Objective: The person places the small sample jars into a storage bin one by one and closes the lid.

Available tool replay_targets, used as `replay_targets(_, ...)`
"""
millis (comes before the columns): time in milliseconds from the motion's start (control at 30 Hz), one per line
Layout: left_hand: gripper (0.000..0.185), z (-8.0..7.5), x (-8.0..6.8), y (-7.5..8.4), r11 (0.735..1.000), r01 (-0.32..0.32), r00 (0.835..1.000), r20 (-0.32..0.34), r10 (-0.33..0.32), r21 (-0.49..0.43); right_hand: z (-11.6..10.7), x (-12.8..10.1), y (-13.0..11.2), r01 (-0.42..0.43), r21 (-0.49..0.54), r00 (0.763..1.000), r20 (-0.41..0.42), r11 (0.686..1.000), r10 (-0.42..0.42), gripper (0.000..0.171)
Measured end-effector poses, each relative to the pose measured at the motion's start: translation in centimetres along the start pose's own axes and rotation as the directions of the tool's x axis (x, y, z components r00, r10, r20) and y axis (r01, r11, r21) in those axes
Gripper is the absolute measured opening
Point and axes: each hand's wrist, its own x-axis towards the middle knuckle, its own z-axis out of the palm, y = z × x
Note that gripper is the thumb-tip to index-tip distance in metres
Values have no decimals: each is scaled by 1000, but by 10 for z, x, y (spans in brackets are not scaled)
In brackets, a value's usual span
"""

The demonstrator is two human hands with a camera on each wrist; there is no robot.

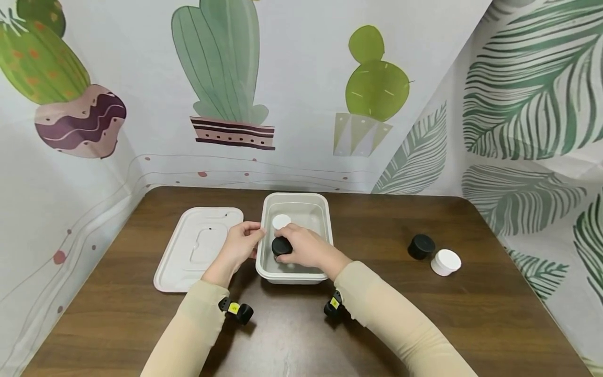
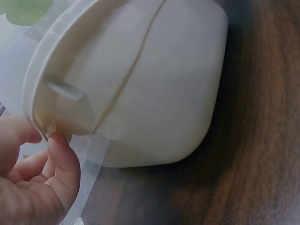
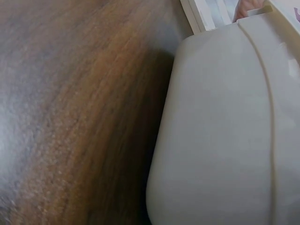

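Observation:
A pale grey rectangular plastic box (image 1: 292, 276) stands at the middle of the table. My left hand (image 1: 237, 243) pinches its left rim between thumb and fingers; the left wrist view shows this hand (image 2: 42, 183) at the lip of the box (image 2: 173, 84). Reaching inside from the right, my right hand (image 1: 308, 246) grips a small round black-topped jar (image 1: 280, 245). Behind that jar, a round white-topped jar (image 1: 281, 221) sits in the box. In the right wrist view the box's outer wall (image 3: 211, 131) fills much of the picture, and the right hand is hidden.
Left of the box a flat pale lid (image 1: 174, 262) lies on the brown wooden table (image 1: 377, 225). Toward the right side stand a black jar (image 1: 421, 246) and a white jar (image 1: 445, 262), close together. A patterned cloth (image 1: 301, 104) hangs behind the table.

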Motion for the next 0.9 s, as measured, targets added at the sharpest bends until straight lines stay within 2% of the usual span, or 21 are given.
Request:
replay_targets(567, 33, 0, 1, -4, 1000, 5, 1000, -5, -5, 2, 2, 1, 0, 20, -1, 999, 44, 1000, -20, 56)
replay_targets(900, 32, -1, 3, -4, 1000, 9, 1000, 10, -9, -20, 3, 3, 3, 8, -12, 999, 43, 1000, -7, 56)
